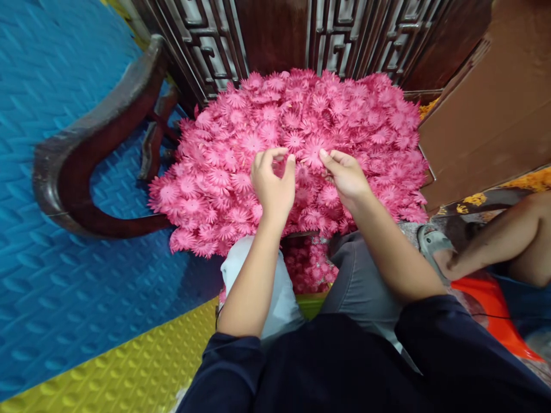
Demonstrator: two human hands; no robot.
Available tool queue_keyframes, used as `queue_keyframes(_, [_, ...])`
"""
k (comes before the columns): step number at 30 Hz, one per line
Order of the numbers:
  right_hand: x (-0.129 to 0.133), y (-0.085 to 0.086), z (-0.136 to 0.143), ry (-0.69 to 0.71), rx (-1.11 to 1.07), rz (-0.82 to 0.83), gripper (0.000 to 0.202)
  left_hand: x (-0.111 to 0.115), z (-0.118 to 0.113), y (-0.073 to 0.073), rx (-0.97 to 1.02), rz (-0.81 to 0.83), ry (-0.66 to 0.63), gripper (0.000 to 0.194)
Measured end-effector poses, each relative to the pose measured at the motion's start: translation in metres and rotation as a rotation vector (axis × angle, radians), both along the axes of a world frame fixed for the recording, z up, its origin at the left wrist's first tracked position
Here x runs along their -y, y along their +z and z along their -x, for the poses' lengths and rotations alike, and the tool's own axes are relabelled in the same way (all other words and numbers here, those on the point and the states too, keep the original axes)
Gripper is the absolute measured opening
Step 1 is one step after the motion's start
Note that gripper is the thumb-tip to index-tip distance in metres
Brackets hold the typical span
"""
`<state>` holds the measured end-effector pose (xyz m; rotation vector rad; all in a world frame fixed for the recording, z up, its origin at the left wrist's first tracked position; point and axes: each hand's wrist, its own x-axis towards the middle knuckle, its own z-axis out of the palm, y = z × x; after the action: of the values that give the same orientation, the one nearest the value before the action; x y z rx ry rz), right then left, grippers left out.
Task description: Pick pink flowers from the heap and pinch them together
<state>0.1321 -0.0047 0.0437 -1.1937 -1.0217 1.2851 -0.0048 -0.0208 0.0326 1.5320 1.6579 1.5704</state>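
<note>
1. One blue textured mat (55, 287) covers the far left, with one yellow mat strip (129, 350) along its lower edge.
2. One curved, dark wooden armrest (64, 158) stands over the blue mat, its lower end meeting the flowers.
3. Three lattice sections (210, 51) of dark wood can be counted behind the heap.
4. One large heap of pink flowers (224, 172) fills the middle; they overlap too much to count. A second, smaller group of pink flowers (316, 267) shows lower down, between two trousered legs (357, 269).
5. Two hands are over the heap, apart from each other. The left hand (273, 183) is curved, the tips of thumb and forefinger close together; I cannot tell whether anything thin lies between them.
6. One pink flower (313, 155) is between the two hands, face up, just above the heap, its right edge pinched by the thumb and fingers of the right hand (348, 175).
7. One brown cardboard piece (486, 115) leans at the right, with several orange flowers (534, 180) below it.
8. One bare leg of another person (503, 241) and one pale clog (433, 246) are at the far right, above one red-orange plastic item (495, 310).
</note>
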Motion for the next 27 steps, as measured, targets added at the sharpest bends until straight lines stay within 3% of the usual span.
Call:
queue_keyframes(3, [0.000, 0.002, 0.000, 0.044, 0.006, -0.010, 0.046, 0.001, -0.010, -0.002, 0.223, 0.033, -0.247, 0.016])
queue_keyframes(5, [0.001, 0.003, 0.000, 0.068, 0.015, -0.018, 0.046, 0.001, -0.016, -0.003, 0.379, 0.092, -0.300, 0.018])
queue_keyframes(15, [0.004, 0.004, 0.001, 0.185, -0.024, -0.028, 0.054, -0.004, -0.015, -0.001, 0.837, 0.379, -0.283, 0.019])
queue_keyframes(22, [-0.004, -0.006, -0.008, 0.088, -0.062, -0.011, 0.054, -0.012, -0.003, -0.002, 0.898, 0.307, -0.110, 0.016])
queue_keyframes(27, [-0.008, -0.006, -0.014, -0.007, -0.045, 0.002, 0.051, -0.012, -0.001, -0.004, 0.832, 0.298, -0.161, 0.012])
